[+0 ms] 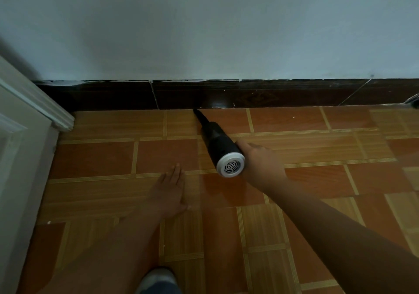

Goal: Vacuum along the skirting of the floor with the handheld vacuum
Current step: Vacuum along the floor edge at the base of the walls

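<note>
Right hand (260, 159) is gripping the black cylindrical handheld vacuum with a white vented rear cap (217, 141), fingers wrapping round its body. The vacuum is tilting down-left, its thin black nozzle (199, 116) touching the line where the orange-and-tan patterned tile floor (317, 148) is meeting the dark glossy brown skirting (272, 94). Left hand (170, 191) is lying flat on the floor, fingers straight, well apart from the vacuum. Pale wall (204, 32) is rising above. White moulded door frame (34, 103) is closing off the skirting at left. Small dark object (413, 100) is sitting by the skirting at far right, unclear what.
</note>
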